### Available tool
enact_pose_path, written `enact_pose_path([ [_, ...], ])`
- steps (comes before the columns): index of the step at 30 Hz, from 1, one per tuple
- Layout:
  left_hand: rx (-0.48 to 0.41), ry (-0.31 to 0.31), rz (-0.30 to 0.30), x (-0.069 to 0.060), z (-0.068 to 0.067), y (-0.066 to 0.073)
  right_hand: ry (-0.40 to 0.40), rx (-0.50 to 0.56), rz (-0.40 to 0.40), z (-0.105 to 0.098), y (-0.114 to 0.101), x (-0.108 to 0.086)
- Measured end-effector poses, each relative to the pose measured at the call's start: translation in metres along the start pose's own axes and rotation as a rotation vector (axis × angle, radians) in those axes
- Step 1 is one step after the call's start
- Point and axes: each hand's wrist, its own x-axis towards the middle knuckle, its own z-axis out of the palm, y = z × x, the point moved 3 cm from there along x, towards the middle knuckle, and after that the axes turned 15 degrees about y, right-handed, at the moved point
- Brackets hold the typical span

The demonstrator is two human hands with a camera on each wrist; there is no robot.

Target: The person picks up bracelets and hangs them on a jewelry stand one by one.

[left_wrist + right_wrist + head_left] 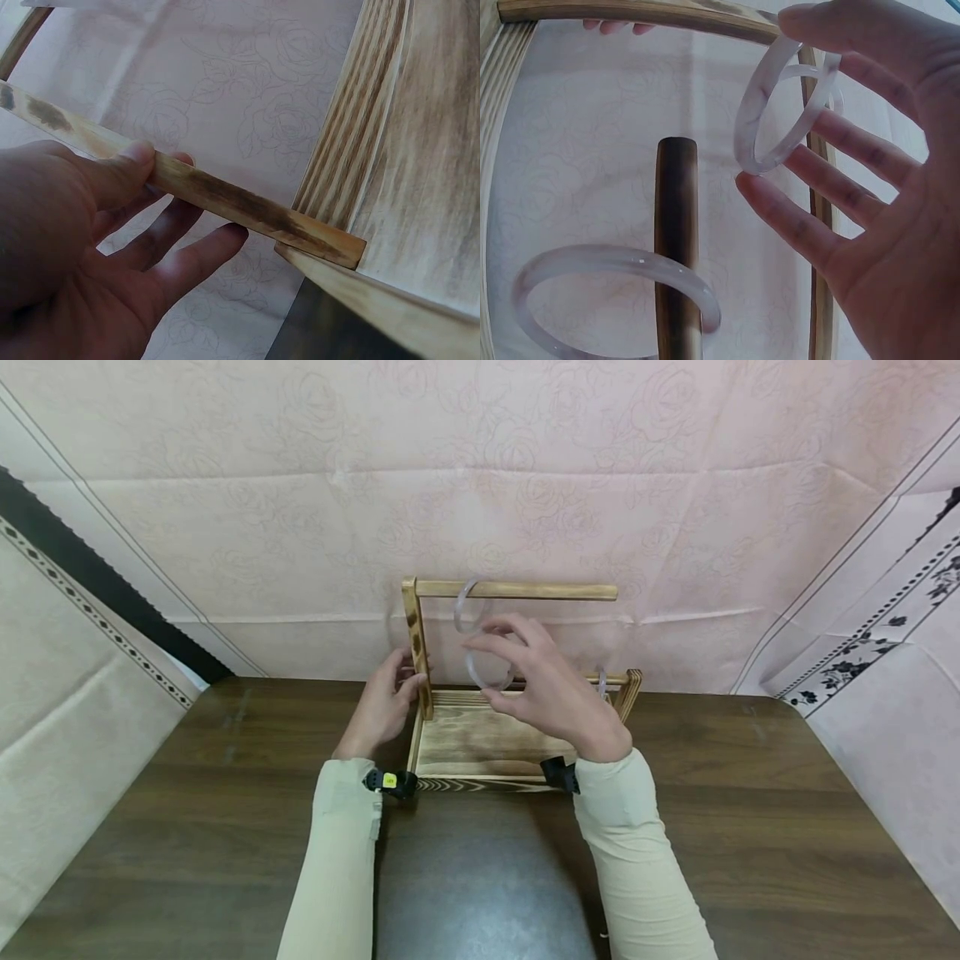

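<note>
A wooden rack (487, 735) has a tray-like base, a left upright (415, 639) and a top bar (547, 591). My left hand (382, 702) grips that upright, thumb on one side and fingers behind, as the left wrist view shows. With thumb and fingertips, my right hand (551, 689) holds a pale translucent bangle (754, 112) in front of the rack. A second bangle (459, 610) hangs round the top bar. Another bangle (607, 257) encircles the lower rod (676, 187), towards the rack's right side in the head view.
The rack stands at the back of a brown wooden table (225, 827). Close behind it rises a pale rose-patterned cloth (480, 510). Patterned cloth (862, 652) also hangs at the right side. Each wrist bears a small black camera (397, 783).
</note>
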Motion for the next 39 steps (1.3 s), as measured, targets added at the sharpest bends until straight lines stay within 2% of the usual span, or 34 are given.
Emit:
enact_pose_path([
  [39,0.003,-0.003,-0.004,-0.001,0.001,-0.001,0.092,0.001,0.06,-0.019,0.014,-0.003],
])
